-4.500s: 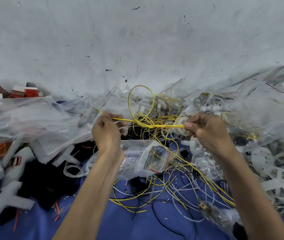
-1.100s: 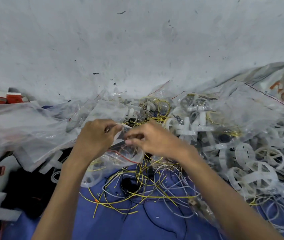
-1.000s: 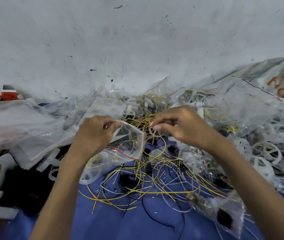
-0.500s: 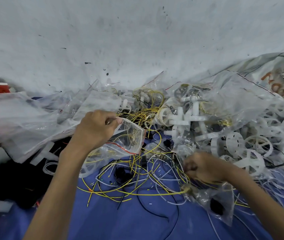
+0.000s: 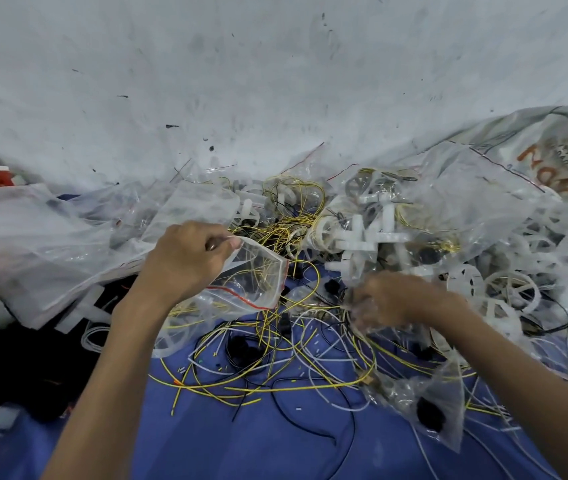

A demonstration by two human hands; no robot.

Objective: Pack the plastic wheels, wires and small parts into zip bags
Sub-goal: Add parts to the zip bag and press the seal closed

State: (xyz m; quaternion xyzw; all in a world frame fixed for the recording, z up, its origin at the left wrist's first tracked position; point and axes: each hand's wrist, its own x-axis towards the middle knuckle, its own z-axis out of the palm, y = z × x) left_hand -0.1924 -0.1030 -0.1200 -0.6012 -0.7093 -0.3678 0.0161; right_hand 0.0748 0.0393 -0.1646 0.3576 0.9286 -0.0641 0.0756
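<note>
Zip bag (image 5: 258,275): clear plastic film, glossy, creased, with a red seal strip.
Wires (image 5: 241,386): smooth plastic-sheathed strands in yellow, white and black, slightly shiny.
Wheels (image 5: 511,296): milky white moulded plastic, matt to satin.
Cross-shaped parts (image 5: 362,237): the same whitish plastic.
Ground cover (image 5: 241,445): blue cloth, matt.
Wall (image 5: 275,81): pale, matt, rough, scuffed and dark-flecked.

Wires (image 5: 241,372) sprawl on the counter (image 5: 206,445) before the zip bag (image 5: 258,275), wheels (image 5: 511,292) heaped right, loose bags (image 5: 33,237) piled left.
</note>
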